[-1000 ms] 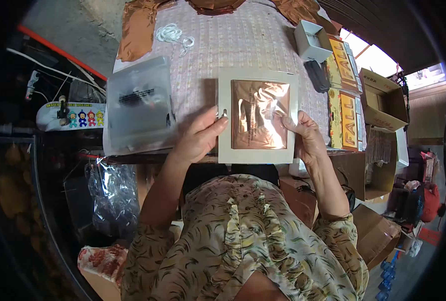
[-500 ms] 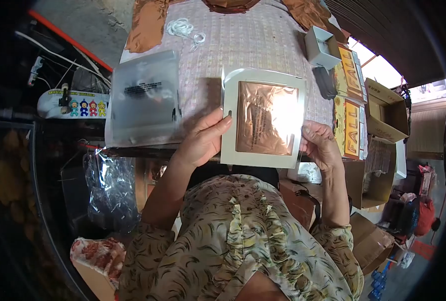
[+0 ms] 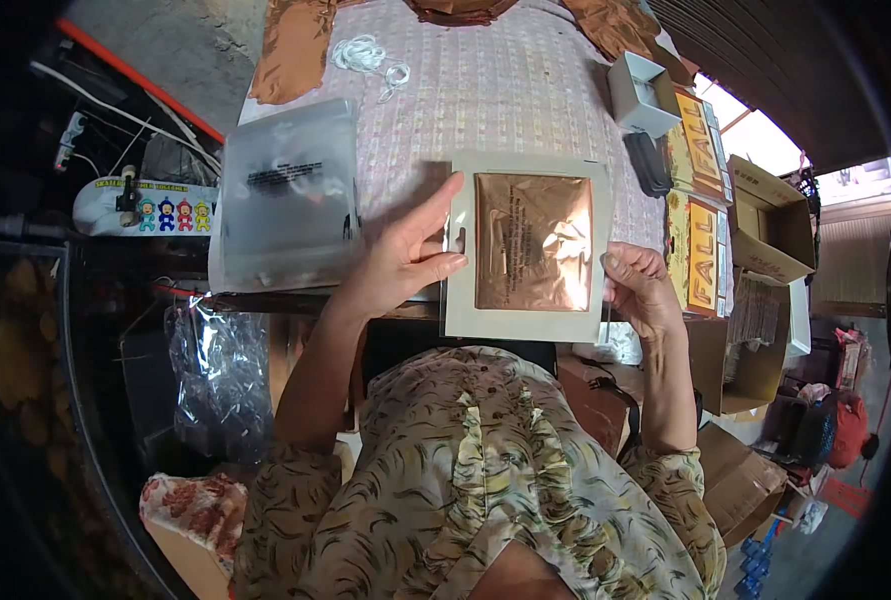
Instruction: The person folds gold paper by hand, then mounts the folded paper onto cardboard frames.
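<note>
A clear plastic sleeve (image 3: 525, 325) holds a pale card, with a copper-coloured foil packet (image 3: 533, 243) framed in its middle. Small dark print runs along the foil. My right hand (image 3: 640, 285) pinches the sleeve's right edge between thumb and curled fingers. At the left edge, my left hand (image 3: 402, 255) has its fingers stretched out and its thumb apart, with the tips against the sleeve. Left of that hand lies a stack of clear printed plastic bags (image 3: 287, 225) on the table.
A patterned cloth covers the table (image 3: 475, 90). White cord (image 3: 360, 55) and copper-coloured foil (image 3: 293, 50) lie toward the far left. A white box (image 3: 645, 95), a black case (image 3: 647, 165) and yellow FALL boxes (image 3: 700, 250) line the right side. Cardboard boxes (image 3: 770, 220) stand beyond.
My left hand has loosened from the sleeve's left edge, its fingers straightening and spreading from the thumb. The sleeve has tilted and shifted slightly toward me. My right hand still pinches it.
</note>
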A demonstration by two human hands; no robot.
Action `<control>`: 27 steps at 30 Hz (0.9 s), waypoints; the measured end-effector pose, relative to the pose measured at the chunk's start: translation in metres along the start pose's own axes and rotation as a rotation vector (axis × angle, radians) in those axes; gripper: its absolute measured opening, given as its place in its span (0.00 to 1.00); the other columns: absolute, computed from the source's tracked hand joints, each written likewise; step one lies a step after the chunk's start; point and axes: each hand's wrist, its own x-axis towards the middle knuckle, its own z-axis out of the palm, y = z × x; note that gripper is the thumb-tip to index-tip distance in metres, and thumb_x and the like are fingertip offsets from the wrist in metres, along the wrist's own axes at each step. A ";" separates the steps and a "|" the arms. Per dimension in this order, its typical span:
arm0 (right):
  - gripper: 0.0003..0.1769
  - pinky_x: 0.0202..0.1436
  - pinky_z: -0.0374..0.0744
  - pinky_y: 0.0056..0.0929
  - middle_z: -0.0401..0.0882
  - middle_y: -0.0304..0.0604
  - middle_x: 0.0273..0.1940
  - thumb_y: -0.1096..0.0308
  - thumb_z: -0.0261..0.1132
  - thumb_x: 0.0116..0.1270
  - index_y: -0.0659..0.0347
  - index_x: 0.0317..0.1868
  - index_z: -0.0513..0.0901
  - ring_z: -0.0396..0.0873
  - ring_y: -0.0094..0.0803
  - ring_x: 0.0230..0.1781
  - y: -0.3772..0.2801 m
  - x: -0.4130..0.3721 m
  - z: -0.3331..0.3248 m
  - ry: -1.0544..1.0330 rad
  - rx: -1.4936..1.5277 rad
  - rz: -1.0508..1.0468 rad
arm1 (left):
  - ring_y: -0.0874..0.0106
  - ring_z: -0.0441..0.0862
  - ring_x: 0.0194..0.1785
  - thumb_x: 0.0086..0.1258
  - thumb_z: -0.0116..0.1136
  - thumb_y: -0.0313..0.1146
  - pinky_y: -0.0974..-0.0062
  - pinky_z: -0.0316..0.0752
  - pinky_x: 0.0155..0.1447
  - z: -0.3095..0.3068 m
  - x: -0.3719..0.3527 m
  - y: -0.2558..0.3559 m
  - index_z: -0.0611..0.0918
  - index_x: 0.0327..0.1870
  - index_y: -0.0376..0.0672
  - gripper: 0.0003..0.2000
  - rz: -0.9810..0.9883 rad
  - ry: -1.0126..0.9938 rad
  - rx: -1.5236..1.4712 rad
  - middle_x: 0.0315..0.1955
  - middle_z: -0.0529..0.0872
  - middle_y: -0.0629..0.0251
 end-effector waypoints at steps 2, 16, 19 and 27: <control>0.13 0.42 0.92 0.26 0.91 0.49 0.45 0.75 0.65 0.75 0.73 0.56 0.85 0.90 0.28 0.40 0.002 0.000 0.001 0.012 -0.012 0.000 | 0.71 0.61 0.80 0.72 0.55 0.11 0.74 0.71 0.72 -0.001 0.002 -0.002 0.47 0.85 0.37 0.43 -0.011 -0.024 0.057 0.86 0.46 0.57; 0.12 0.42 0.92 0.31 0.90 0.46 0.43 0.78 0.65 0.75 0.72 0.56 0.85 0.90 0.28 0.38 0.006 0.003 -0.006 -0.020 0.087 0.066 | 0.67 0.61 0.80 0.68 0.59 0.12 0.72 0.69 0.72 0.010 0.000 0.002 0.37 0.86 0.48 0.53 0.084 -0.066 -0.242 0.83 0.53 0.48; 0.12 0.41 0.91 0.29 0.90 0.46 0.42 0.77 0.65 0.75 0.72 0.56 0.85 0.89 0.27 0.37 0.004 0.002 0.003 0.036 0.049 0.074 | 0.68 0.67 0.76 0.70 0.58 0.12 0.73 0.71 0.70 0.009 -0.001 -0.001 0.36 0.86 0.51 0.53 0.066 -0.031 -0.278 0.82 0.57 0.49; 0.12 0.39 0.89 0.26 0.90 0.41 0.40 0.74 0.68 0.74 0.69 0.55 0.86 0.88 0.24 0.35 0.003 0.002 -0.001 0.042 -0.015 0.015 | 0.74 0.81 0.60 0.73 0.59 0.14 0.76 0.78 0.64 0.012 -0.001 -0.004 0.52 0.85 0.43 0.42 0.141 0.208 0.027 0.66 0.79 0.53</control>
